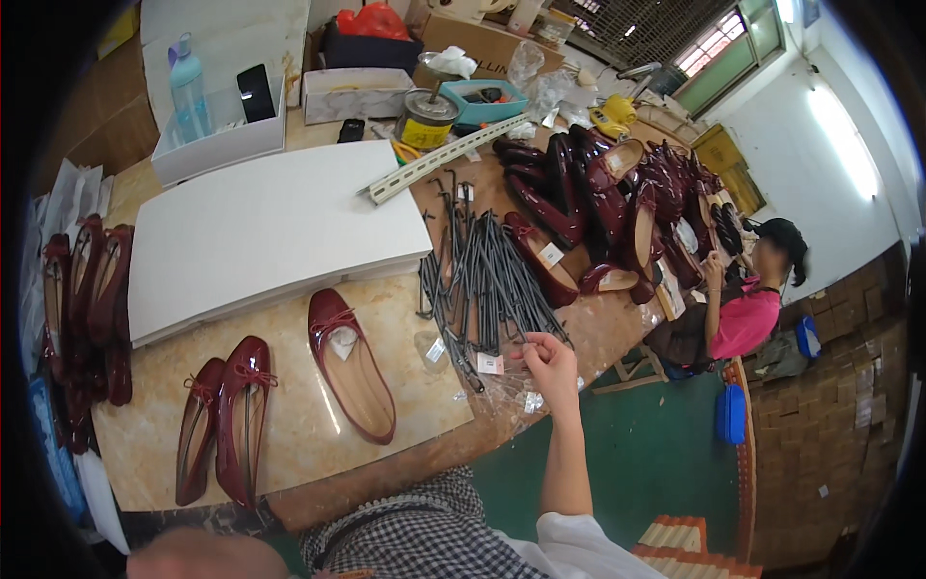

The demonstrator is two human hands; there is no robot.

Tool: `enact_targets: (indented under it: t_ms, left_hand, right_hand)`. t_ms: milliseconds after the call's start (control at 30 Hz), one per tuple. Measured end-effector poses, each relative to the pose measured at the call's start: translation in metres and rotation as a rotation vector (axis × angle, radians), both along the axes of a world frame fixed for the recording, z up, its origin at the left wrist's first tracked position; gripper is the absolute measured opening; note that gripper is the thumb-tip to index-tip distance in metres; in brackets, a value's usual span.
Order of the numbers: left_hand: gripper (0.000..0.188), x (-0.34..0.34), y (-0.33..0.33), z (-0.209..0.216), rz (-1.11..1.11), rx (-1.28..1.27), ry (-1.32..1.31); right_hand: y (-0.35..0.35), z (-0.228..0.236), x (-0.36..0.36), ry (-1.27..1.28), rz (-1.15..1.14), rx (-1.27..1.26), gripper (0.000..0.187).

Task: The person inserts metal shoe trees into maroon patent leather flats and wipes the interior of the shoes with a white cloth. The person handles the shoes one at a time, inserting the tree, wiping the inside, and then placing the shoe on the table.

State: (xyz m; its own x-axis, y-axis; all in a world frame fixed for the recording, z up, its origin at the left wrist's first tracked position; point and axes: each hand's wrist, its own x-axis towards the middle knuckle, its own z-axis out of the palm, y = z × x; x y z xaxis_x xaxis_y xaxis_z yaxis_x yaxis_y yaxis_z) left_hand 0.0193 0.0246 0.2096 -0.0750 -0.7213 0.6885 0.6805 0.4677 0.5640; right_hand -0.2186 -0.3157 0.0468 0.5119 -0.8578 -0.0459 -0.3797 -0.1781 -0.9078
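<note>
My right hand [548,372] is at the near edge of a pile of black shoe-stretcher rods [482,280], thumb and forefinger pinched on the end of one rod. A blurred, skin-coloured part of my left arm or hand [207,558] shows at the lower left edge; its fingers are hidden. Nearest to it, two dark red bow flats [249,415] stand side by side, with a black rod lying inside at least one. To their right is a single dark red flat [352,372] with white paper in its toe.
A large white box [275,236] stands behind these shoes. More red flats [87,289] hang at the left. Red shoes [569,183] are heaped at the back right, near a seated person in a pink top [748,318]. A slotted metal strip [449,159] lies by the box.
</note>
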Motion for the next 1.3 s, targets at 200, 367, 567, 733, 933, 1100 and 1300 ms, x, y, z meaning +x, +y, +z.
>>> enact_targets:
  t_ms: [200, 367, 567, 733, 933, 1100, 1300]
  left_hand:
    - [0.060, -0.002, -0.060, -0.180, 1.143, 1.348, -0.827]
    - [0.059, -0.001, -0.088, -0.212, 1.242, 1.311, -0.942]
    - [0.053, -0.025, -0.034, -0.214, 0.863, 1.231, 0.600]
    - [0.053, -0.030, -0.026, -0.209, 1.025, 1.162, 0.520]
    - [0.053, -0.038, -0.035, -0.197, 1.205, 1.080, 0.248]
    - [0.054, -0.040, -0.035, -0.198, 1.312, 0.980, 0.095]
    - [0.062, -0.050, -0.046, -0.196, 1.415, 0.870, 0.119]
  right_hand:
    - [0.017, 0.019, 0.019, -0.225, 0.168, 0.281, 0.023]
    - [0.071, 0.020, 0.054, -0.213, 0.349, 0.323, 0.041]
    - [0.132, 0.055, 0.064, 0.069, 0.623, 0.399, 0.046]
    - [0.161, 0.065, 0.076, 0.185, 0.788, 0.332, 0.047]
    - [0.163, 0.047, 0.107, 0.120, 0.757, 0.282, 0.045]
    - [0.168, 0.041, 0.116, 0.086, 0.712, 0.071, 0.036]
    - [0.187, 0.024, 0.138, -0.145, 0.530, -0.470, 0.032]
